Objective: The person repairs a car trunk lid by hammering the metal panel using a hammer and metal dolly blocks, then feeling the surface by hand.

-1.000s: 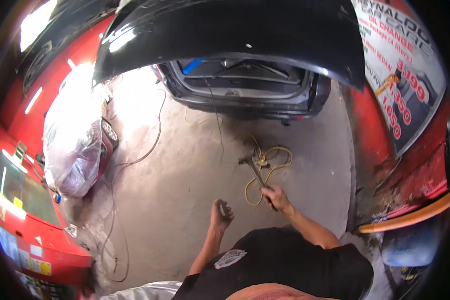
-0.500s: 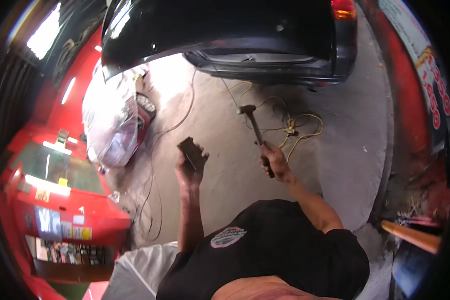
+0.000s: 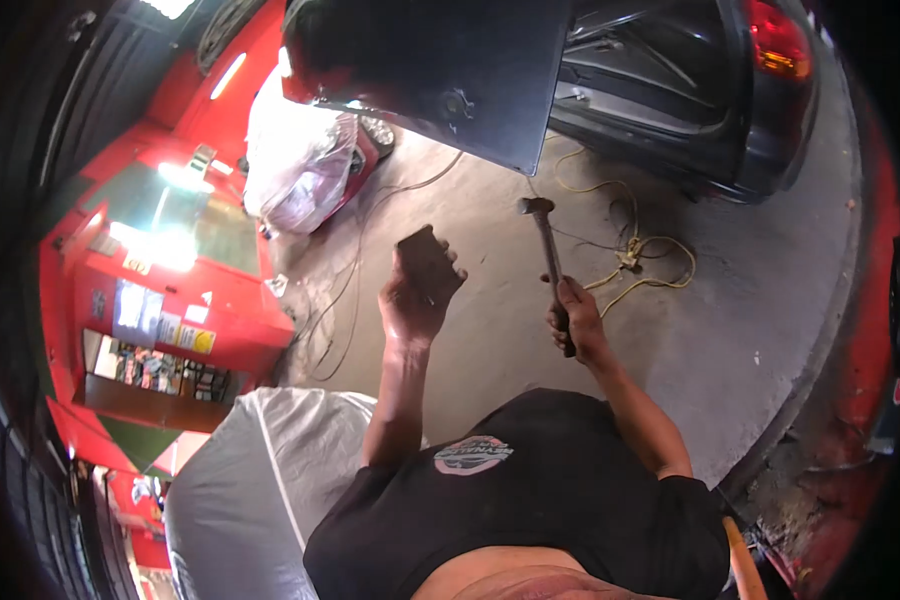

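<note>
Head view, the only one: framing has swung, so the dark car's open cargo area now sits upper right, with the raised liftgate at upper centre; left hand has come up and forward from near the body, showing the broad face of a dark flat block; thumb on one edge, fingers curled round the other, partly closed on it; exact kind of block not readable; right hand still has the hammer, fingers wrapped closed round the lower handle, head up and pointing away from the body; net effect, both tools are raised in front of the chest, well apart from each other, and neither hand is free; hammer head shows just below the liftgate's lower corner, depth gap can't be told; around: yellow extension cord loops on the concrete floor right of the hammer, snag risk underfoot; dark hose runs along the floor on the left; plastic-wrapped car beyond it, silver cover close by the left elbow; liftgate overhangs the floor ahead, main obstruction to forward reach.
</note>
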Motion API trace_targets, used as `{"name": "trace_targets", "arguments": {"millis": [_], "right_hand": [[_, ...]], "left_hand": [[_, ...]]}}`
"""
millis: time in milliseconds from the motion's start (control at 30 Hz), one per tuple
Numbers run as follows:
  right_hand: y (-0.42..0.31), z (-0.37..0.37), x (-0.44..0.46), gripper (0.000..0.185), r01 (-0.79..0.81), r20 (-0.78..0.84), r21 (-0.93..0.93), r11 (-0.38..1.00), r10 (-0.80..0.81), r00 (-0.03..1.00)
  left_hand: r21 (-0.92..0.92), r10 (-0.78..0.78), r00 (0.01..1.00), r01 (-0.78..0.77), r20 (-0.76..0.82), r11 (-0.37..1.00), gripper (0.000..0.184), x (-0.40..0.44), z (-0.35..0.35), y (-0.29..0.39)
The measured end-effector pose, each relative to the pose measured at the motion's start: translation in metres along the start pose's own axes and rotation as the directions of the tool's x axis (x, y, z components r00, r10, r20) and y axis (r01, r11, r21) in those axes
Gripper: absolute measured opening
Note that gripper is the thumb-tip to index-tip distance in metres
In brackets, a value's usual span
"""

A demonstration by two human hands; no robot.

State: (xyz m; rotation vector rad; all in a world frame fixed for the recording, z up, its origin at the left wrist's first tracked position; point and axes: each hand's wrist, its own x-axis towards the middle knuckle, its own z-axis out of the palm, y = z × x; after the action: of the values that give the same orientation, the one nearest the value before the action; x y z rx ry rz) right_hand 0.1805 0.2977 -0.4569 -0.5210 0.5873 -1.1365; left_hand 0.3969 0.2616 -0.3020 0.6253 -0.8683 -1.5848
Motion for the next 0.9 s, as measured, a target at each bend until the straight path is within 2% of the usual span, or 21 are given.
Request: {"name": "trace_targets", "arguments": {"millis": [33,67,133,200,267,300,333,400,467,533,567,600,633,667,700,733,800,867,900], "right_hand": [[-0.004,0.0,-0.005,0.038,0.043,-0.006,-0.022,0.999,-0.043,0.999],[-0.006,0.0,-0.007,0.04,0.089,-0.013,-0.045,0.995,-0.09,0.996],[-0.006,0.002,-0.006,0.041,0.133,-0.018,-0.016,0.991,-0.133,0.991],[-0.011,0.006,-0.008,0.041,0.203,-0.096,0.073,0.976,-0.196,0.976],[-0.015,0.001,-0.011,0.045,0.166,-0.081,0.106,0.98,-0.158,0.984],[-0.015,0.0,-0.014,0.047,0.17,-0.052,0.062,0.983,-0.167,0.985],[-0.014,0.0,-0.017,0.05,0.175,-0.024,0.015,0.985,-0.174,0.984],[-0.005,0.0,-0.016,0.052,0.197,0.007,-0.051,0.979,-0.197,0.98],[0.001,0.004,-0.014,0.054,0.222,0.04,-0.115,0.968,-0.219,0.975],[0.003,0.012,-0.008,0.055,0.301,-0.001,-0.261,0.917,-0.312,0.95],[0.004,0.017,-0.007,0.055,0.304,-0.008,-0.261,0.916,-0.317,0.948],[0.001,0.026,-0.011,0.054,0.242,-0.062,-0.243,0.939,-0.264,0.962],[0.003,0.032,-0.014,0.054,0.176,-0.114,-0.22,0.959,-0.205,0.972],[0.01,0.037,-0.014,0.054,0.175,-0.122,-0.216,0.961,-0.204,0.971],[0.015,0.04,-0.013,0.054,0.188,-0.122,-0.204,0.961,-0.215,0.969],[0.019,0.041,-0.011,0.053,0.204,-0.123,-0.188,0.961,-0.229,0.966],[0.023,0.049,-0.007,0.052,0.227,-0.128,-0.155,0.961,-0.248,0.96],[0.023,0.054,-0.006,0.051,0.233,-0.125,-0.12,0.965,-0.247,0.961],[0.02,0.056,-0.006,0.05,0.228,-0.109,-0.076,0.971,-0.236,0.966]], "left_hand": [[-0.001,-0.001,0.999,0.002,0.05,1.0,0.05,0.001,0.004,0.002],[0.015,0.008,0.999,-0.009,0.033,1.0,0.05,-0.001,0.008,0.003],[0.065,0.019,1.0,-0.018,-0.013,0.998,0.053,-0.003,0.019,0.001],[0.114,0.032,0.999,-0.034,0.023,0.993,0.058,-0.009,0.028,0.001],[0.327,0.136,0.986,-0.159,0.092,0.931,0.068,-0.019,0.037,0.0],[0.356,0.167,0.982,-0.189,0.091,0.915,0.083,-0.02,0.038,-0.001],[0.352,0.17,0.981,-0.192,0.092,0.916,0.083,-0.02,0.036,0.0],[0.565,0.362,0.909,-0.414,0.208,0.714,0.089,-0.014,0.032,0.003],[0.553,0.404,0.893,-0.443,0.2,0.706,0.094,-0.009,0.033,0.012],[0.487,0.537,0.822,-0.553,0.189,0.676,0.09,-0.002,0.04,0.026],[0.432,0.52,0.826,-0.559,0.217,0.708,0.075,0.002,0.031,0.035],[0.429,0.515,0.829,-0.556,0.218,0.712,0.075,0.006,0.024,0.042],[0.284,0.444,0.89,-0.455,0.107,0.844,0.065,0.009,0.017,0.048],[0.117,0.344,0.939,-0.343,0.013,0.932,0.057,0.011,0.011,0.054],[0.051,0.252,0.968,-0.252,0.009,0.966,0.05,0.013,0.005,0.059],[0.056,0.239,0.971,-0.24,0.021,0.969,0.05,0.014,-0.002,0.058],[-0.223,-0.027,0.999,0.016,-0.046,0.975,0.049,0.007,-0.021,0.051],[-0.241,-0.096,0.988,0.064,-0.121,0.968,0.047,-0.001,-0.031,0.044],[-0.134,-0.037,0.983,0.012,-0.179,0.991,0.048,-0.004,-0.029,0.042]]}}
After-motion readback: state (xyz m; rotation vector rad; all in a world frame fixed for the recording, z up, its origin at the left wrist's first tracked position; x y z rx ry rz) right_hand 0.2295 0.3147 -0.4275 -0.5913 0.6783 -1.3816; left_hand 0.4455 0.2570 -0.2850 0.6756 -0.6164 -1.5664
